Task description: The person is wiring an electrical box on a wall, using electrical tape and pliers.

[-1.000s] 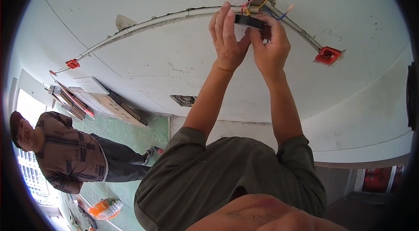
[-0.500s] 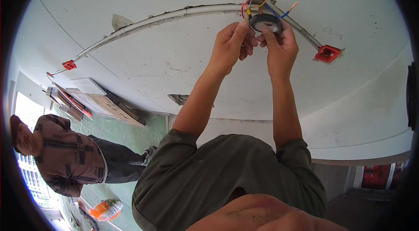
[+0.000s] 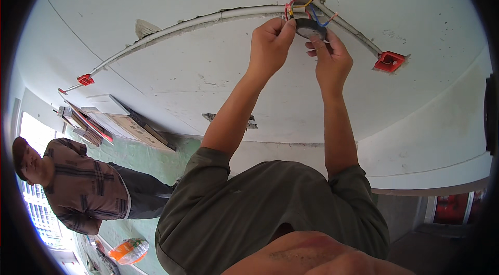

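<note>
Tape between two raised hands, at the wall.
Far left of the tape, a person stands below its level and a red box sits in the wall; from there a pipe runs to just above the tape. The left hand is at the tape's left edge, thumb and fingers drawn together; I cannot tell whether they pinch tape or wire. Coloured wires hang just above the tape. The right hand, at its lower right, grasps it, thumb in front. Well right of the tape is another red box.
</note>
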Demonstrator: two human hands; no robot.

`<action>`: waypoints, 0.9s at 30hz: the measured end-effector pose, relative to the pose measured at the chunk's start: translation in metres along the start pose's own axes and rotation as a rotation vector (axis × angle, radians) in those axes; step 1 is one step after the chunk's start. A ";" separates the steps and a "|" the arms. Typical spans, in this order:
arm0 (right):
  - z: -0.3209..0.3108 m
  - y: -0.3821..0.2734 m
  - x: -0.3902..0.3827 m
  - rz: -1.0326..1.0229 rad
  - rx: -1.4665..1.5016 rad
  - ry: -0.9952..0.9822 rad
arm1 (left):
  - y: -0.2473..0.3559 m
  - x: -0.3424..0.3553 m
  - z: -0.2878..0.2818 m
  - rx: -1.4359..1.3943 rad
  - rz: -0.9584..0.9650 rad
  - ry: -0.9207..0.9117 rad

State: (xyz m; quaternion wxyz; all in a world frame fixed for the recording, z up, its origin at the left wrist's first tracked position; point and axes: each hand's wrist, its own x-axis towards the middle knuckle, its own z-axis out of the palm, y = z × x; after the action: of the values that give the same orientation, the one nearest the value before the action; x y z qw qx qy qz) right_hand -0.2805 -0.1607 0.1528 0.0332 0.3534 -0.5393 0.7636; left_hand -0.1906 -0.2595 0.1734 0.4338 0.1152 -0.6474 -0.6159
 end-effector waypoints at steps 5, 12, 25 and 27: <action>0.004 0.013 -0.005 -0.112 -0.322 -0.092 | 0.016 -0.006 0.001 0.784 0.448 0.153; 0.016 0.004 -0.005 0.498 0.204 -0.452 | 0.007 -0.015 -0.031 0.690 0.465 0.135; 0.021 -0.012 -0.001 -0.008 -0.190 -0.290 | 0.007 -0.013 -0.037 -0.025 0.079 -0.018; 0.019 -0.003 -0.001 -0.101 -0.168 -0.277 | 0.003 -0.014 -0.036 -0.003 0.140 0.036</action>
State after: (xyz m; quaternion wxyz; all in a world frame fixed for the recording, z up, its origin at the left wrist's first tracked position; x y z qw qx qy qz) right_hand -0.2691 -0.1751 0.1581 0.0262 0.4781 -0.5820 0.6573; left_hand -0.1559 -0.2739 0.1653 0.4877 0.0801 -0.6450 -0.5828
